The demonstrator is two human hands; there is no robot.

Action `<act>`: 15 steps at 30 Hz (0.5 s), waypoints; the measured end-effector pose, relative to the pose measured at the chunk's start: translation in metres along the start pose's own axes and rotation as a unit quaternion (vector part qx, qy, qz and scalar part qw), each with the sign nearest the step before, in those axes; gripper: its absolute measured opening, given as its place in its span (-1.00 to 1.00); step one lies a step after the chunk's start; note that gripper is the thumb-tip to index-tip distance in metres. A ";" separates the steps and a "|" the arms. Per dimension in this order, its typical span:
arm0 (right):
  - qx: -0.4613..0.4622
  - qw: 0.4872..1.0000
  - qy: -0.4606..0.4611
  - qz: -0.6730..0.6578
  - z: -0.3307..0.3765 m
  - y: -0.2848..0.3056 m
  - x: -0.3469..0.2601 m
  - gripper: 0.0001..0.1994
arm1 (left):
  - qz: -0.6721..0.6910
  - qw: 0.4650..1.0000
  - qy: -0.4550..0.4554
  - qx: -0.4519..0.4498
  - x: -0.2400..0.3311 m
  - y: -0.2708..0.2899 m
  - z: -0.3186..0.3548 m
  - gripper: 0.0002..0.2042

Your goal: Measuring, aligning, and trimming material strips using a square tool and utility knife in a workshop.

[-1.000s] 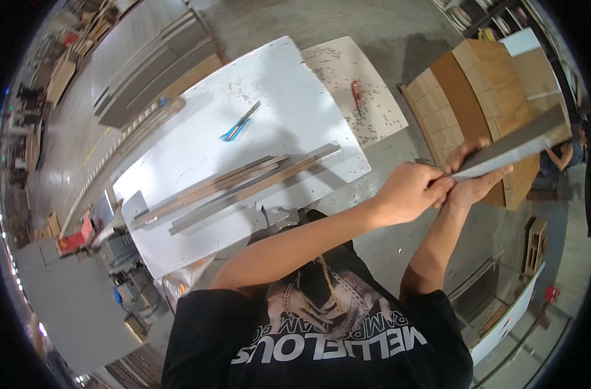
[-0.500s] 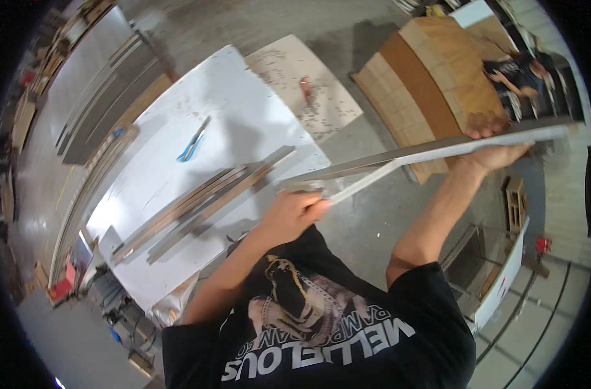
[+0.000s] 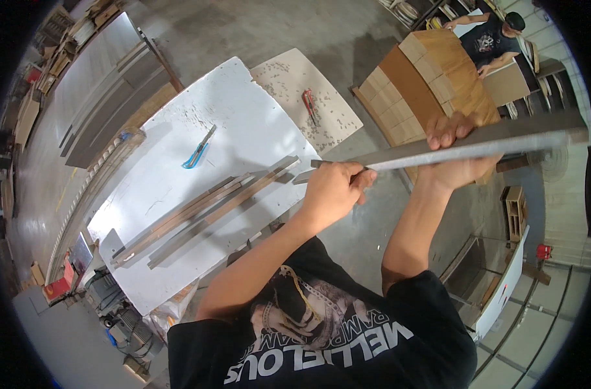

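Long grey flat strips are held up in front of me, reaching from over the table's edge out to the right. My right hand wraps them around the middle, with fingers over the top and the palm underneath. Closed at their left end is my left hand, with fingers and thumb around the strips. Motion blurs the far right end, and I cannot tell exactly how many strips are stacked. Below and left of my left hand, several narrow wood-and-grey strips lie on the white tabletop.
A blue utility knife lies on the tabletop. Beyond it, a red utility knife rests on a pale board scattered with small bits. A wood-panelled stack stands far right, with another person behind it. Grey boards lie at left.
The strips, which spread apart like a V at the left end, now lie nearly together. My left hand has moved up and right along them; my right hand has shifted left. The other person stands more upright.
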State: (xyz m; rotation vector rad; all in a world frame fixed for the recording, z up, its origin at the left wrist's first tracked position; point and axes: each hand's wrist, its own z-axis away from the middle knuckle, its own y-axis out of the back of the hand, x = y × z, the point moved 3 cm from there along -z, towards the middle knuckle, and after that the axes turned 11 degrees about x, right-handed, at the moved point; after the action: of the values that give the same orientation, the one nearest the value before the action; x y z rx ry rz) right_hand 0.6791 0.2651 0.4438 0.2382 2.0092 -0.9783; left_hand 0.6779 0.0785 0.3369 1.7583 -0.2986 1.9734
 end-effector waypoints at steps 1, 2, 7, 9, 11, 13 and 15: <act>-0.040 0.998 -0.011 -0.052 0.009 0.001 0.002 -0.28 | 0.002 1.000 -0.002 0.001 -0.001 -0.001 0.002 -0.74; -0.036 0.997 -0.010 -0.074 0.017 0.006 0.008 -0.31 | 0.003 1.000 -0.003 0.007 0.000 -0.002 0.004 -0.74; -0.053 0.993 0.072 0.071 0.065 0.036 0.062 -0.38 | -0.003 0.996 -0.092 0.009 0.021 -0.016 0.016 -0.67; -0.065 0.997 0.019 0.029 0.063 0.052 0.069 -0.39 | -0.063 0.991 -0.117 0.021 0.018 -0.022 0.015 -0.60; -0.049 0.998 -0.018 0.036 0.061 0.056 0.070 -0.43 | -0.054 0.992 -0.111 0.021 0.009 -0.025 0.017 -0.60; -0.036 0.999 -0.002 0.021 0.058 0.052 0.068 -0.43 | -0.045 0.993 -0.106 0.015 0.001 -0.027 0.021 -0.60; 0.033 0.999 0.042 0.000 0.041 0.055 0.060 -0.42 | -0.056 0.994 -0.098 0.011 -0.015 -0.016 0.031 -0.60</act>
State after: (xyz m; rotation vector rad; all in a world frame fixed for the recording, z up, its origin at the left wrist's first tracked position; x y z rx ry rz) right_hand 0.6952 0.2616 0.3540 0.3203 2.0540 -1.0512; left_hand 0.7135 0.0747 0.3245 1.9442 -0.2375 1.7360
